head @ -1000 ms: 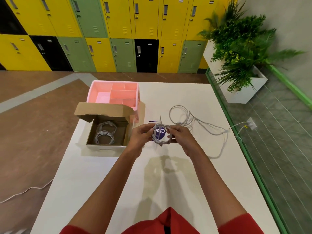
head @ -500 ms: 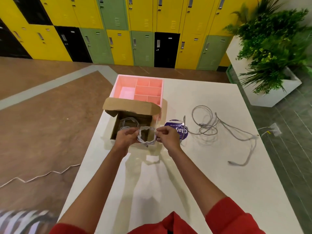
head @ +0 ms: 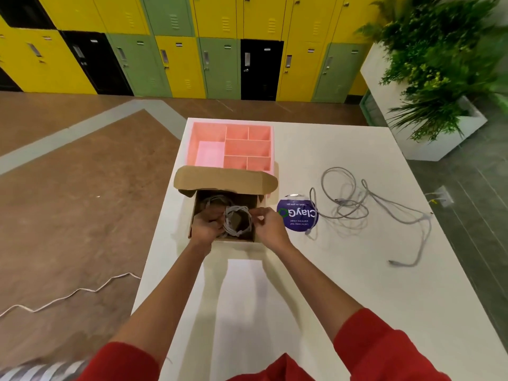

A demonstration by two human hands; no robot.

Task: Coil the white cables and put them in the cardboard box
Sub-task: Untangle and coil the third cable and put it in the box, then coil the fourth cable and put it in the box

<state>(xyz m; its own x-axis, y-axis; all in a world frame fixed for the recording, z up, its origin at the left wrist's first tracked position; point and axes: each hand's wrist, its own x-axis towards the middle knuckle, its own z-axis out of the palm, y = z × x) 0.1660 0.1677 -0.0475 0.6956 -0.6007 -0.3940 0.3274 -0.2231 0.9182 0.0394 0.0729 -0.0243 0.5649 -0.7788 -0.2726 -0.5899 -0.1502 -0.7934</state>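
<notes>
A coiled white cable (head: 238, 221) hangs inside the open cardboard box (head: 221, 182), held from both sides. My left hand (head: 206, 226) grips its left edge inside the box. My right hand (head: 270, 225) pinches its right edge at the box's right wall. Behind it in the box lies another coiled cable (head: 214, 200), partly hidden by my left hand. A loose, tangled white cable (head: 354, 202) sprawls on the white table (head: 316, 284) to the right.
A pink divided tray (head: 233, 145) stands just behind the box. A round purple sticker (head: 298, 215) lies right of the box. A planter (head: 428, 86) sits off the table's far right; a white cord (head: 68, 294) trails on the floor at left.
Both hands carried the coiled cable left from above the purple sticker and lowered it into the cardboard box. The camera view shifted left with them.
</notes>
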